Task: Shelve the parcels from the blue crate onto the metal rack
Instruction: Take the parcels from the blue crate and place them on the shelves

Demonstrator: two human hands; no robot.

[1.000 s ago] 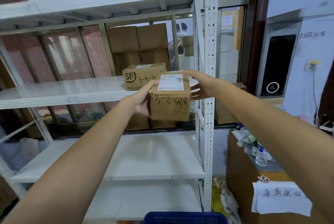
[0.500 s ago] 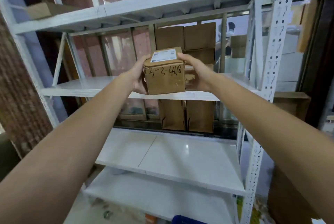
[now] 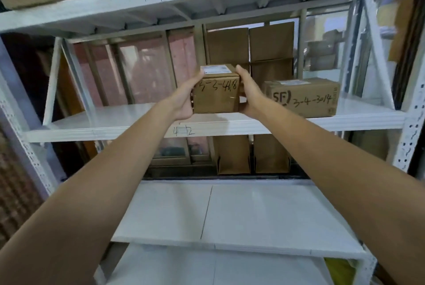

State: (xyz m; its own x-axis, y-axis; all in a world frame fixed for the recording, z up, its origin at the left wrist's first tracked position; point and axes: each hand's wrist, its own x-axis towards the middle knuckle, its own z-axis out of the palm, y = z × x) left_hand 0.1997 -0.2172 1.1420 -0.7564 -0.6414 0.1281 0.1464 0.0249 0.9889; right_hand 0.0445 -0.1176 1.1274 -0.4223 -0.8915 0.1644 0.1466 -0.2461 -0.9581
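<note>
The small parcel (image 3: 216, 93), marked 3-3-448 or close to it, is held right at the front edge of the middle shelf (image 3: 115, 121) of the metal rack (image 3: 410, 128). It looks like it is just about set down, but that cannot be told for sure. 1 bigger SF parcel (image 3: 303, 98) is already placed on the same shelf, just to the right. The blue crate is not seen, so what is left cannot be counted. Both arms are stretched out straight. The parcel is gripped on its sides by the left hand (image 3: 185, 101) and the right hand (image 3: 249, 94).
</note>
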